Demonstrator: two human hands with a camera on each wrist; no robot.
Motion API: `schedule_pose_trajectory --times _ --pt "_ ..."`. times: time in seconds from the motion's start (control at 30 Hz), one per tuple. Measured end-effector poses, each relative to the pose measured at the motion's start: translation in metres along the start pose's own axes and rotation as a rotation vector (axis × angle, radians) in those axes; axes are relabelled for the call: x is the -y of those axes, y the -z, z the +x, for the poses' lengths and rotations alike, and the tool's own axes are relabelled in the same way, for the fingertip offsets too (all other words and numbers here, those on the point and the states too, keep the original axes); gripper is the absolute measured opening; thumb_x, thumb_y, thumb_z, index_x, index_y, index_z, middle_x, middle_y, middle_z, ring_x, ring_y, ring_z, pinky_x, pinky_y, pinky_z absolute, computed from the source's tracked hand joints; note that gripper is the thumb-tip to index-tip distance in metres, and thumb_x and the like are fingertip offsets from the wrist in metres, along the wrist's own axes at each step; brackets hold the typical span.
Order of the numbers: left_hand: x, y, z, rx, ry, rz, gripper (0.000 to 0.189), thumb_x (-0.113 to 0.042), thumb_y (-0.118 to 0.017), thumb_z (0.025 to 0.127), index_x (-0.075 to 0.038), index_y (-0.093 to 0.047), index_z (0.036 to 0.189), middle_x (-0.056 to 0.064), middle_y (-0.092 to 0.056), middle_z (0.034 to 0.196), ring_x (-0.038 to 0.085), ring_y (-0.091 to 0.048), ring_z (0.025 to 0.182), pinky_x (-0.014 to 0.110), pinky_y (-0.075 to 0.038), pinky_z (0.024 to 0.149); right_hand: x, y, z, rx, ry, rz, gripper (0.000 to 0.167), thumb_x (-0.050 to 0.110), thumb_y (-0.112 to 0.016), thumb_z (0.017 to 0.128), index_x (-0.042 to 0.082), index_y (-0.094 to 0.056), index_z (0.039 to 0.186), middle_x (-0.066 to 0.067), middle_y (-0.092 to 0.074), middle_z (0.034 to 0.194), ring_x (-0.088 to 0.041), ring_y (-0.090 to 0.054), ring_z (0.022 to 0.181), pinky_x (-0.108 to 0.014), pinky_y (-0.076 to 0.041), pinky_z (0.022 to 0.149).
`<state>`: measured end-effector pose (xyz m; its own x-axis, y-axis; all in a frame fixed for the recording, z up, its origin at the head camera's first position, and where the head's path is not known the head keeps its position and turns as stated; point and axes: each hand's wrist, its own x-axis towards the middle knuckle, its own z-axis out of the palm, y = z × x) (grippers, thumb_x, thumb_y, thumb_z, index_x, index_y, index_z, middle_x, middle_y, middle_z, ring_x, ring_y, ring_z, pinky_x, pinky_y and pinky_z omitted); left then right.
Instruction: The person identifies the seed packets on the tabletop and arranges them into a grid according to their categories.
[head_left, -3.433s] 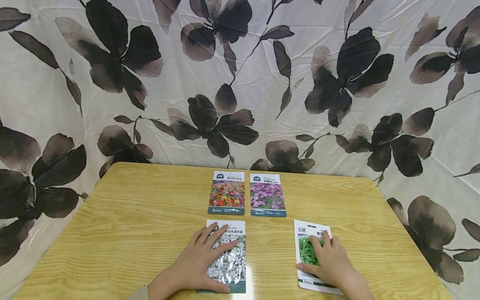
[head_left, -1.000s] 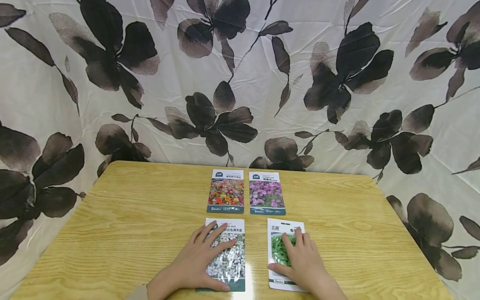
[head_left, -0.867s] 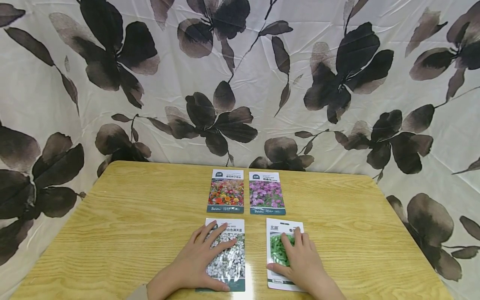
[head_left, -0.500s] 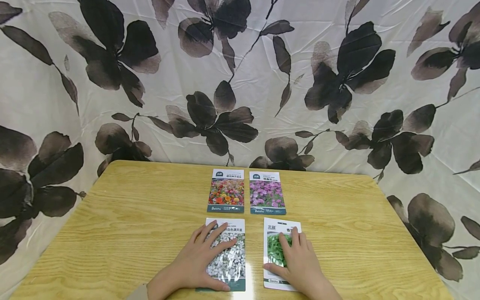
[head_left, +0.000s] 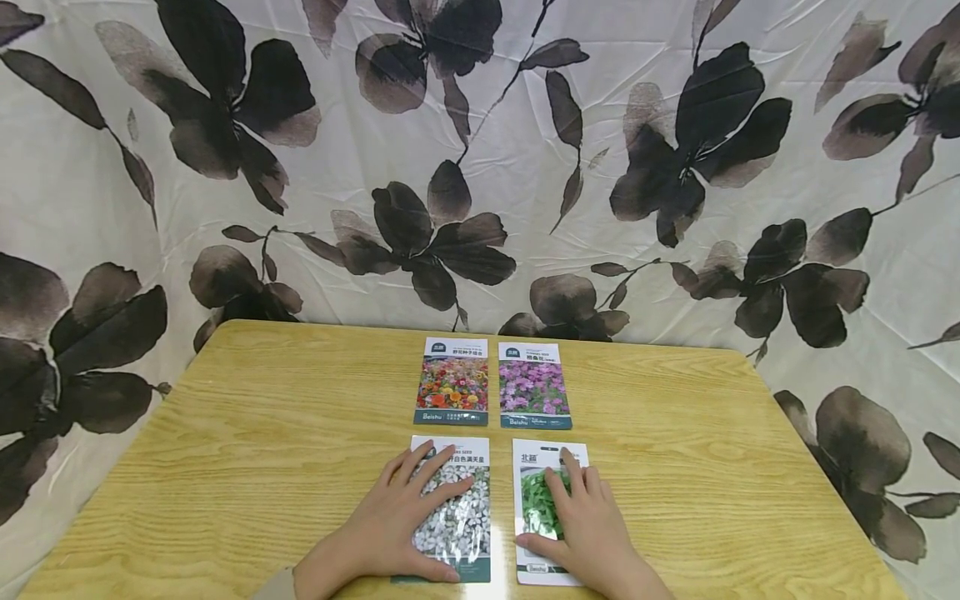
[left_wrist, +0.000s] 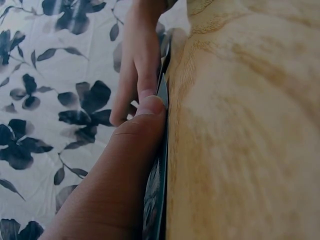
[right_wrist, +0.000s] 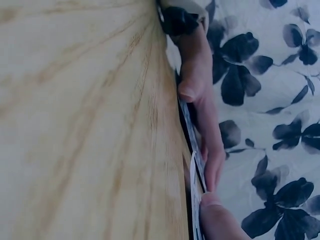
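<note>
A seed packet with white flowers [head_left: 467, 521] lies flat at the front of the wooden table, and my left hand [head_left: 393, 521] rests on it with spread, straight fingers. To its right, a white seed packet with green leaves [head_left: 536, 504] lies almost parallel, a narrow strip of wood between them. My right hand [head_left: 588, 533] presses on that packet's right part, fingers extended and thumb at its left edge, covering some of the print. Edge-on in the left wrist view, my left thumb [left_wrist: 147, 112] touches the packet. The right wrist view shows my right thumb [right_wrist: 212, 205] at a packet edge.
Behind these lie two more packets, one with mixed bright flowers [head_left: 452, 383] and one with purple flowers [head_left: 534, 387], side by side. The wooden table [head_left: 262, 433] ends at a floral cloth [head_left: 540, 167] hanging behind it.
My right hand has slid the green-leaf packet leftward across the table, close to the white-flower packet, and it lies straighter. My left hand has stayed in place.
</note>
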<state>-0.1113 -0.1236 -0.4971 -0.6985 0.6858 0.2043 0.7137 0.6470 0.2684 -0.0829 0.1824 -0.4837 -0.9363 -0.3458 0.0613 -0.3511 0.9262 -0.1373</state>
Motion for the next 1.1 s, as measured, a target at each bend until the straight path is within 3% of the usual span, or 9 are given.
schedule_pose_trajectory --times 0.33,0.47,0.7,0.9,1.1 --pt "0.000 0.000 0.000 0.012 0.005 -0.004 0.102 -0.092 -0.049 0.070 -0.040 -0.031 0.155 0.004 -0.014 0.166 0.037 -0.013 0.149 0.065 -0.021 0.109 0.003 -0.004 0.000 -0.027 -0.018 0.028 0.096 0.087 -0.043 0.079 0.014 -0.054 0.140 -0.017 -0.035 0.155 -0.024 -0.039 0.096 -0.042 -0.038 0.080" --pt "0.000 0.000 0.000 0.017 0.007 -0.007 0.102 -0.092 -0.049 0.070 -0.041 -0.031 0.155 0.003 -0.014 0.166 0.037 -0.012 0.149 0.065 -0.020 0.109 0.004 -0.005 0.000 -0.057 -0.024 0.042 0.094 0.086 -0.044 0.079 0.014 -0.054 0.139 -0.017 -0.035 0.155 -0.027 -0.042 0.103 -0.044 -0.040 0.082" --pt "0.000 0.001 0.000 0.015 -0.002 0.009 0.102 -0.093 -0.048 0.070 -0.039 -0.031 0.155 0.005 -0.015 0.165 0.038 -0.013 0.148 0.066 -0.020 0.108 0.007 -0.007 -0.002 -0.079 -0.032 0.115 0.088 0.082 -0.048 0.082 0.020 -0.048 0.145 -0.017 -0.030 0.157 -0.040 -0.037 0.132 -0.059 -0.036 0.098" --pt "0.000 0.001 0.000 0.040 0.025 -0.021 0.102 -0.093 -0.048 0.069 -0.041 -0.030 0.156 0.002 -0.012 0.166 0.036 -0.010 0.150 0.064 -0.018 0.111 0.007 -0.010 -0.003 -0.104 -0.015 0.143 0.082 0.079 -0.051 0.084 0.027 -0.047 0.147 -0.015 -0.028 0.158 -0.039 -0.034 0.135 -0.061 -0.034 0.098" --pt "0.000 0.001 0.000 0.027 0.012 -0.007 0.102 -0.093 -0.048 0.070 -0.040 -0.031 0.156 0.004 -0.014 0.166 0.038 -0.012 0.149 0.065 -0.019 0.110 0.006 -0.012 -0.002 -0.115 0.025 0.160 0.079 0.075 -0.052 0.086 0.030 -0.044 0.150 -0.013 -0.025 0.160 -0.039 -0.030 0.139 -0.064 -0.031 0.103"
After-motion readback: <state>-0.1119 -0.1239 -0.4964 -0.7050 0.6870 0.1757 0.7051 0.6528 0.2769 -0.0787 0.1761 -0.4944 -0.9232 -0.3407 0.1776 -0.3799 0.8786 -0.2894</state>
